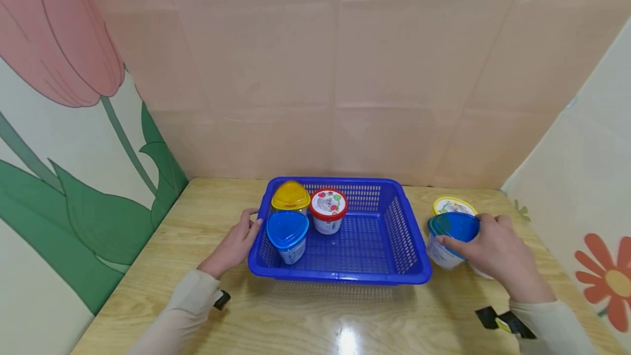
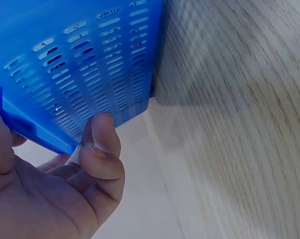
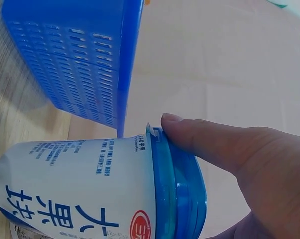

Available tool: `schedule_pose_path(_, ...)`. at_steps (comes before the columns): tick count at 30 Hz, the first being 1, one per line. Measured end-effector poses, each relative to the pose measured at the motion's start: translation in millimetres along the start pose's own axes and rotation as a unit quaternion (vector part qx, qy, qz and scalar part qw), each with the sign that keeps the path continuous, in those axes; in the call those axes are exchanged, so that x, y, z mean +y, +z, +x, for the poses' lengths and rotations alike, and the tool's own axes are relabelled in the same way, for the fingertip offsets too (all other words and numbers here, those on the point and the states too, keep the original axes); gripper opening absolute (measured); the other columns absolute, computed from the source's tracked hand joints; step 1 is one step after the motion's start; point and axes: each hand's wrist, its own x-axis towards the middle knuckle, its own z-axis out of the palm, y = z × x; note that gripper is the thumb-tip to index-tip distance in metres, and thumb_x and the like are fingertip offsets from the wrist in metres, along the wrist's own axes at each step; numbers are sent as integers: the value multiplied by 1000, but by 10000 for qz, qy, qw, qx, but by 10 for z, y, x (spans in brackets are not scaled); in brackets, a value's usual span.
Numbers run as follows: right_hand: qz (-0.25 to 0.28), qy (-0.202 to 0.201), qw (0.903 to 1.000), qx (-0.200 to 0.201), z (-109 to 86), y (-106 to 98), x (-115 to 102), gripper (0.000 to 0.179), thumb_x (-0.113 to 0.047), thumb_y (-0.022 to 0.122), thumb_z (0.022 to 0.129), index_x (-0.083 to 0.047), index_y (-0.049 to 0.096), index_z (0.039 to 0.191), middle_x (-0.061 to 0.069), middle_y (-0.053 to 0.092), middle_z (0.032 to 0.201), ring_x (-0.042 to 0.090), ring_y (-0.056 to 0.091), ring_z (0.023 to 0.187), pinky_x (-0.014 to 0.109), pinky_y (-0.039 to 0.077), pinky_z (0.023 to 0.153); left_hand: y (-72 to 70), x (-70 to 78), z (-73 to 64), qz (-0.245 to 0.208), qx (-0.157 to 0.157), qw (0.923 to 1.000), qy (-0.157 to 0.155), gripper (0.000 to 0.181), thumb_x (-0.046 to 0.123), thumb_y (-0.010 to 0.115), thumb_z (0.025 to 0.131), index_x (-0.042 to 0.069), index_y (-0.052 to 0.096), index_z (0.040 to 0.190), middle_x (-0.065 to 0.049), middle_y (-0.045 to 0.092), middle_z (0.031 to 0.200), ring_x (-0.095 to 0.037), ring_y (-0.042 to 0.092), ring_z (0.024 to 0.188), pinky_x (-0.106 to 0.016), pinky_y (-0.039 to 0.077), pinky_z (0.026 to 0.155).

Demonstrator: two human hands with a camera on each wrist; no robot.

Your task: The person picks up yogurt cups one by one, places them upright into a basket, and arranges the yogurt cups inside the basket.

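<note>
My left hand grips the left rim of a blue plastic basket, its fingers curled over the edge in the left wrist view. To the basket's right, my right hand holds a blue-lidded yogurt cup by its lid, with the thumb on the near side of the rim. The right wrist view shows blue lettering on the cup's white wall. Inside the basket's left half stand a yellow-lidded cup, a blue-lidded cup and a red-lidded cup.
Partly hidden behind the held cup is a cup with a flat yellow lid. Beneath everything lies a wood-grain table. A beige covered wall rises behind it, with flower-printed panels on both sides.
</note>
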Motion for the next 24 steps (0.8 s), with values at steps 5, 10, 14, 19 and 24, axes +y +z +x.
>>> schedule_pose_path(5,4,7,9999,117,-6,-19,-20,122,-78,68,73,25,38,130,41,39,105,43,54,73,48,49,52,1,-1,-7,-41,-7,10000,-10,49,36,30,111,8,27,151,-11,62,108,-18,63,86,-35,55,77)
schedule_pose_path(10,53,20,9996,290,-7,-26,-47,121,-77,69,73,25,38,131,41,38,106,44,55,73,50,51,52,-8,-13,-9,-103,-45,9999,-56,49,38,29,111,8,28,150,-12,62,109,-18,63,87,-36,56,78)
schedule_pose_path(14,106,8,9989,451,2,-31,-66,121,-77,70,73,24,38,131,41,38,109,48,55,77,55,53,56,-8,-23,-10,-197,-81,9997,-153,49,39,29,111,9,29,149,-12,62,111,-18,64,89,-37,56,79)
schedule_pose_path(19,133,-91,9982,581,17,-60,-87,119,-75,70,74,23,39,132,42,37,112,51,55,80,59,53,57,-1,-37,-7,-228,-69,9996,-142,48,39,29,111,8,30,148,-12,62,111,-18,64,88,-37,56,79)
schedule_pose_path(24,126,-136,9973,707,28,-80,-100,116,-75,70,75,24,41,130,42,38,113,52,54,81,60,53,57,1,-42,0,-238,-26,9997,-77,48,39,30,111,7,31,147,-12,62,111,-18,64,88,-37,57,78)
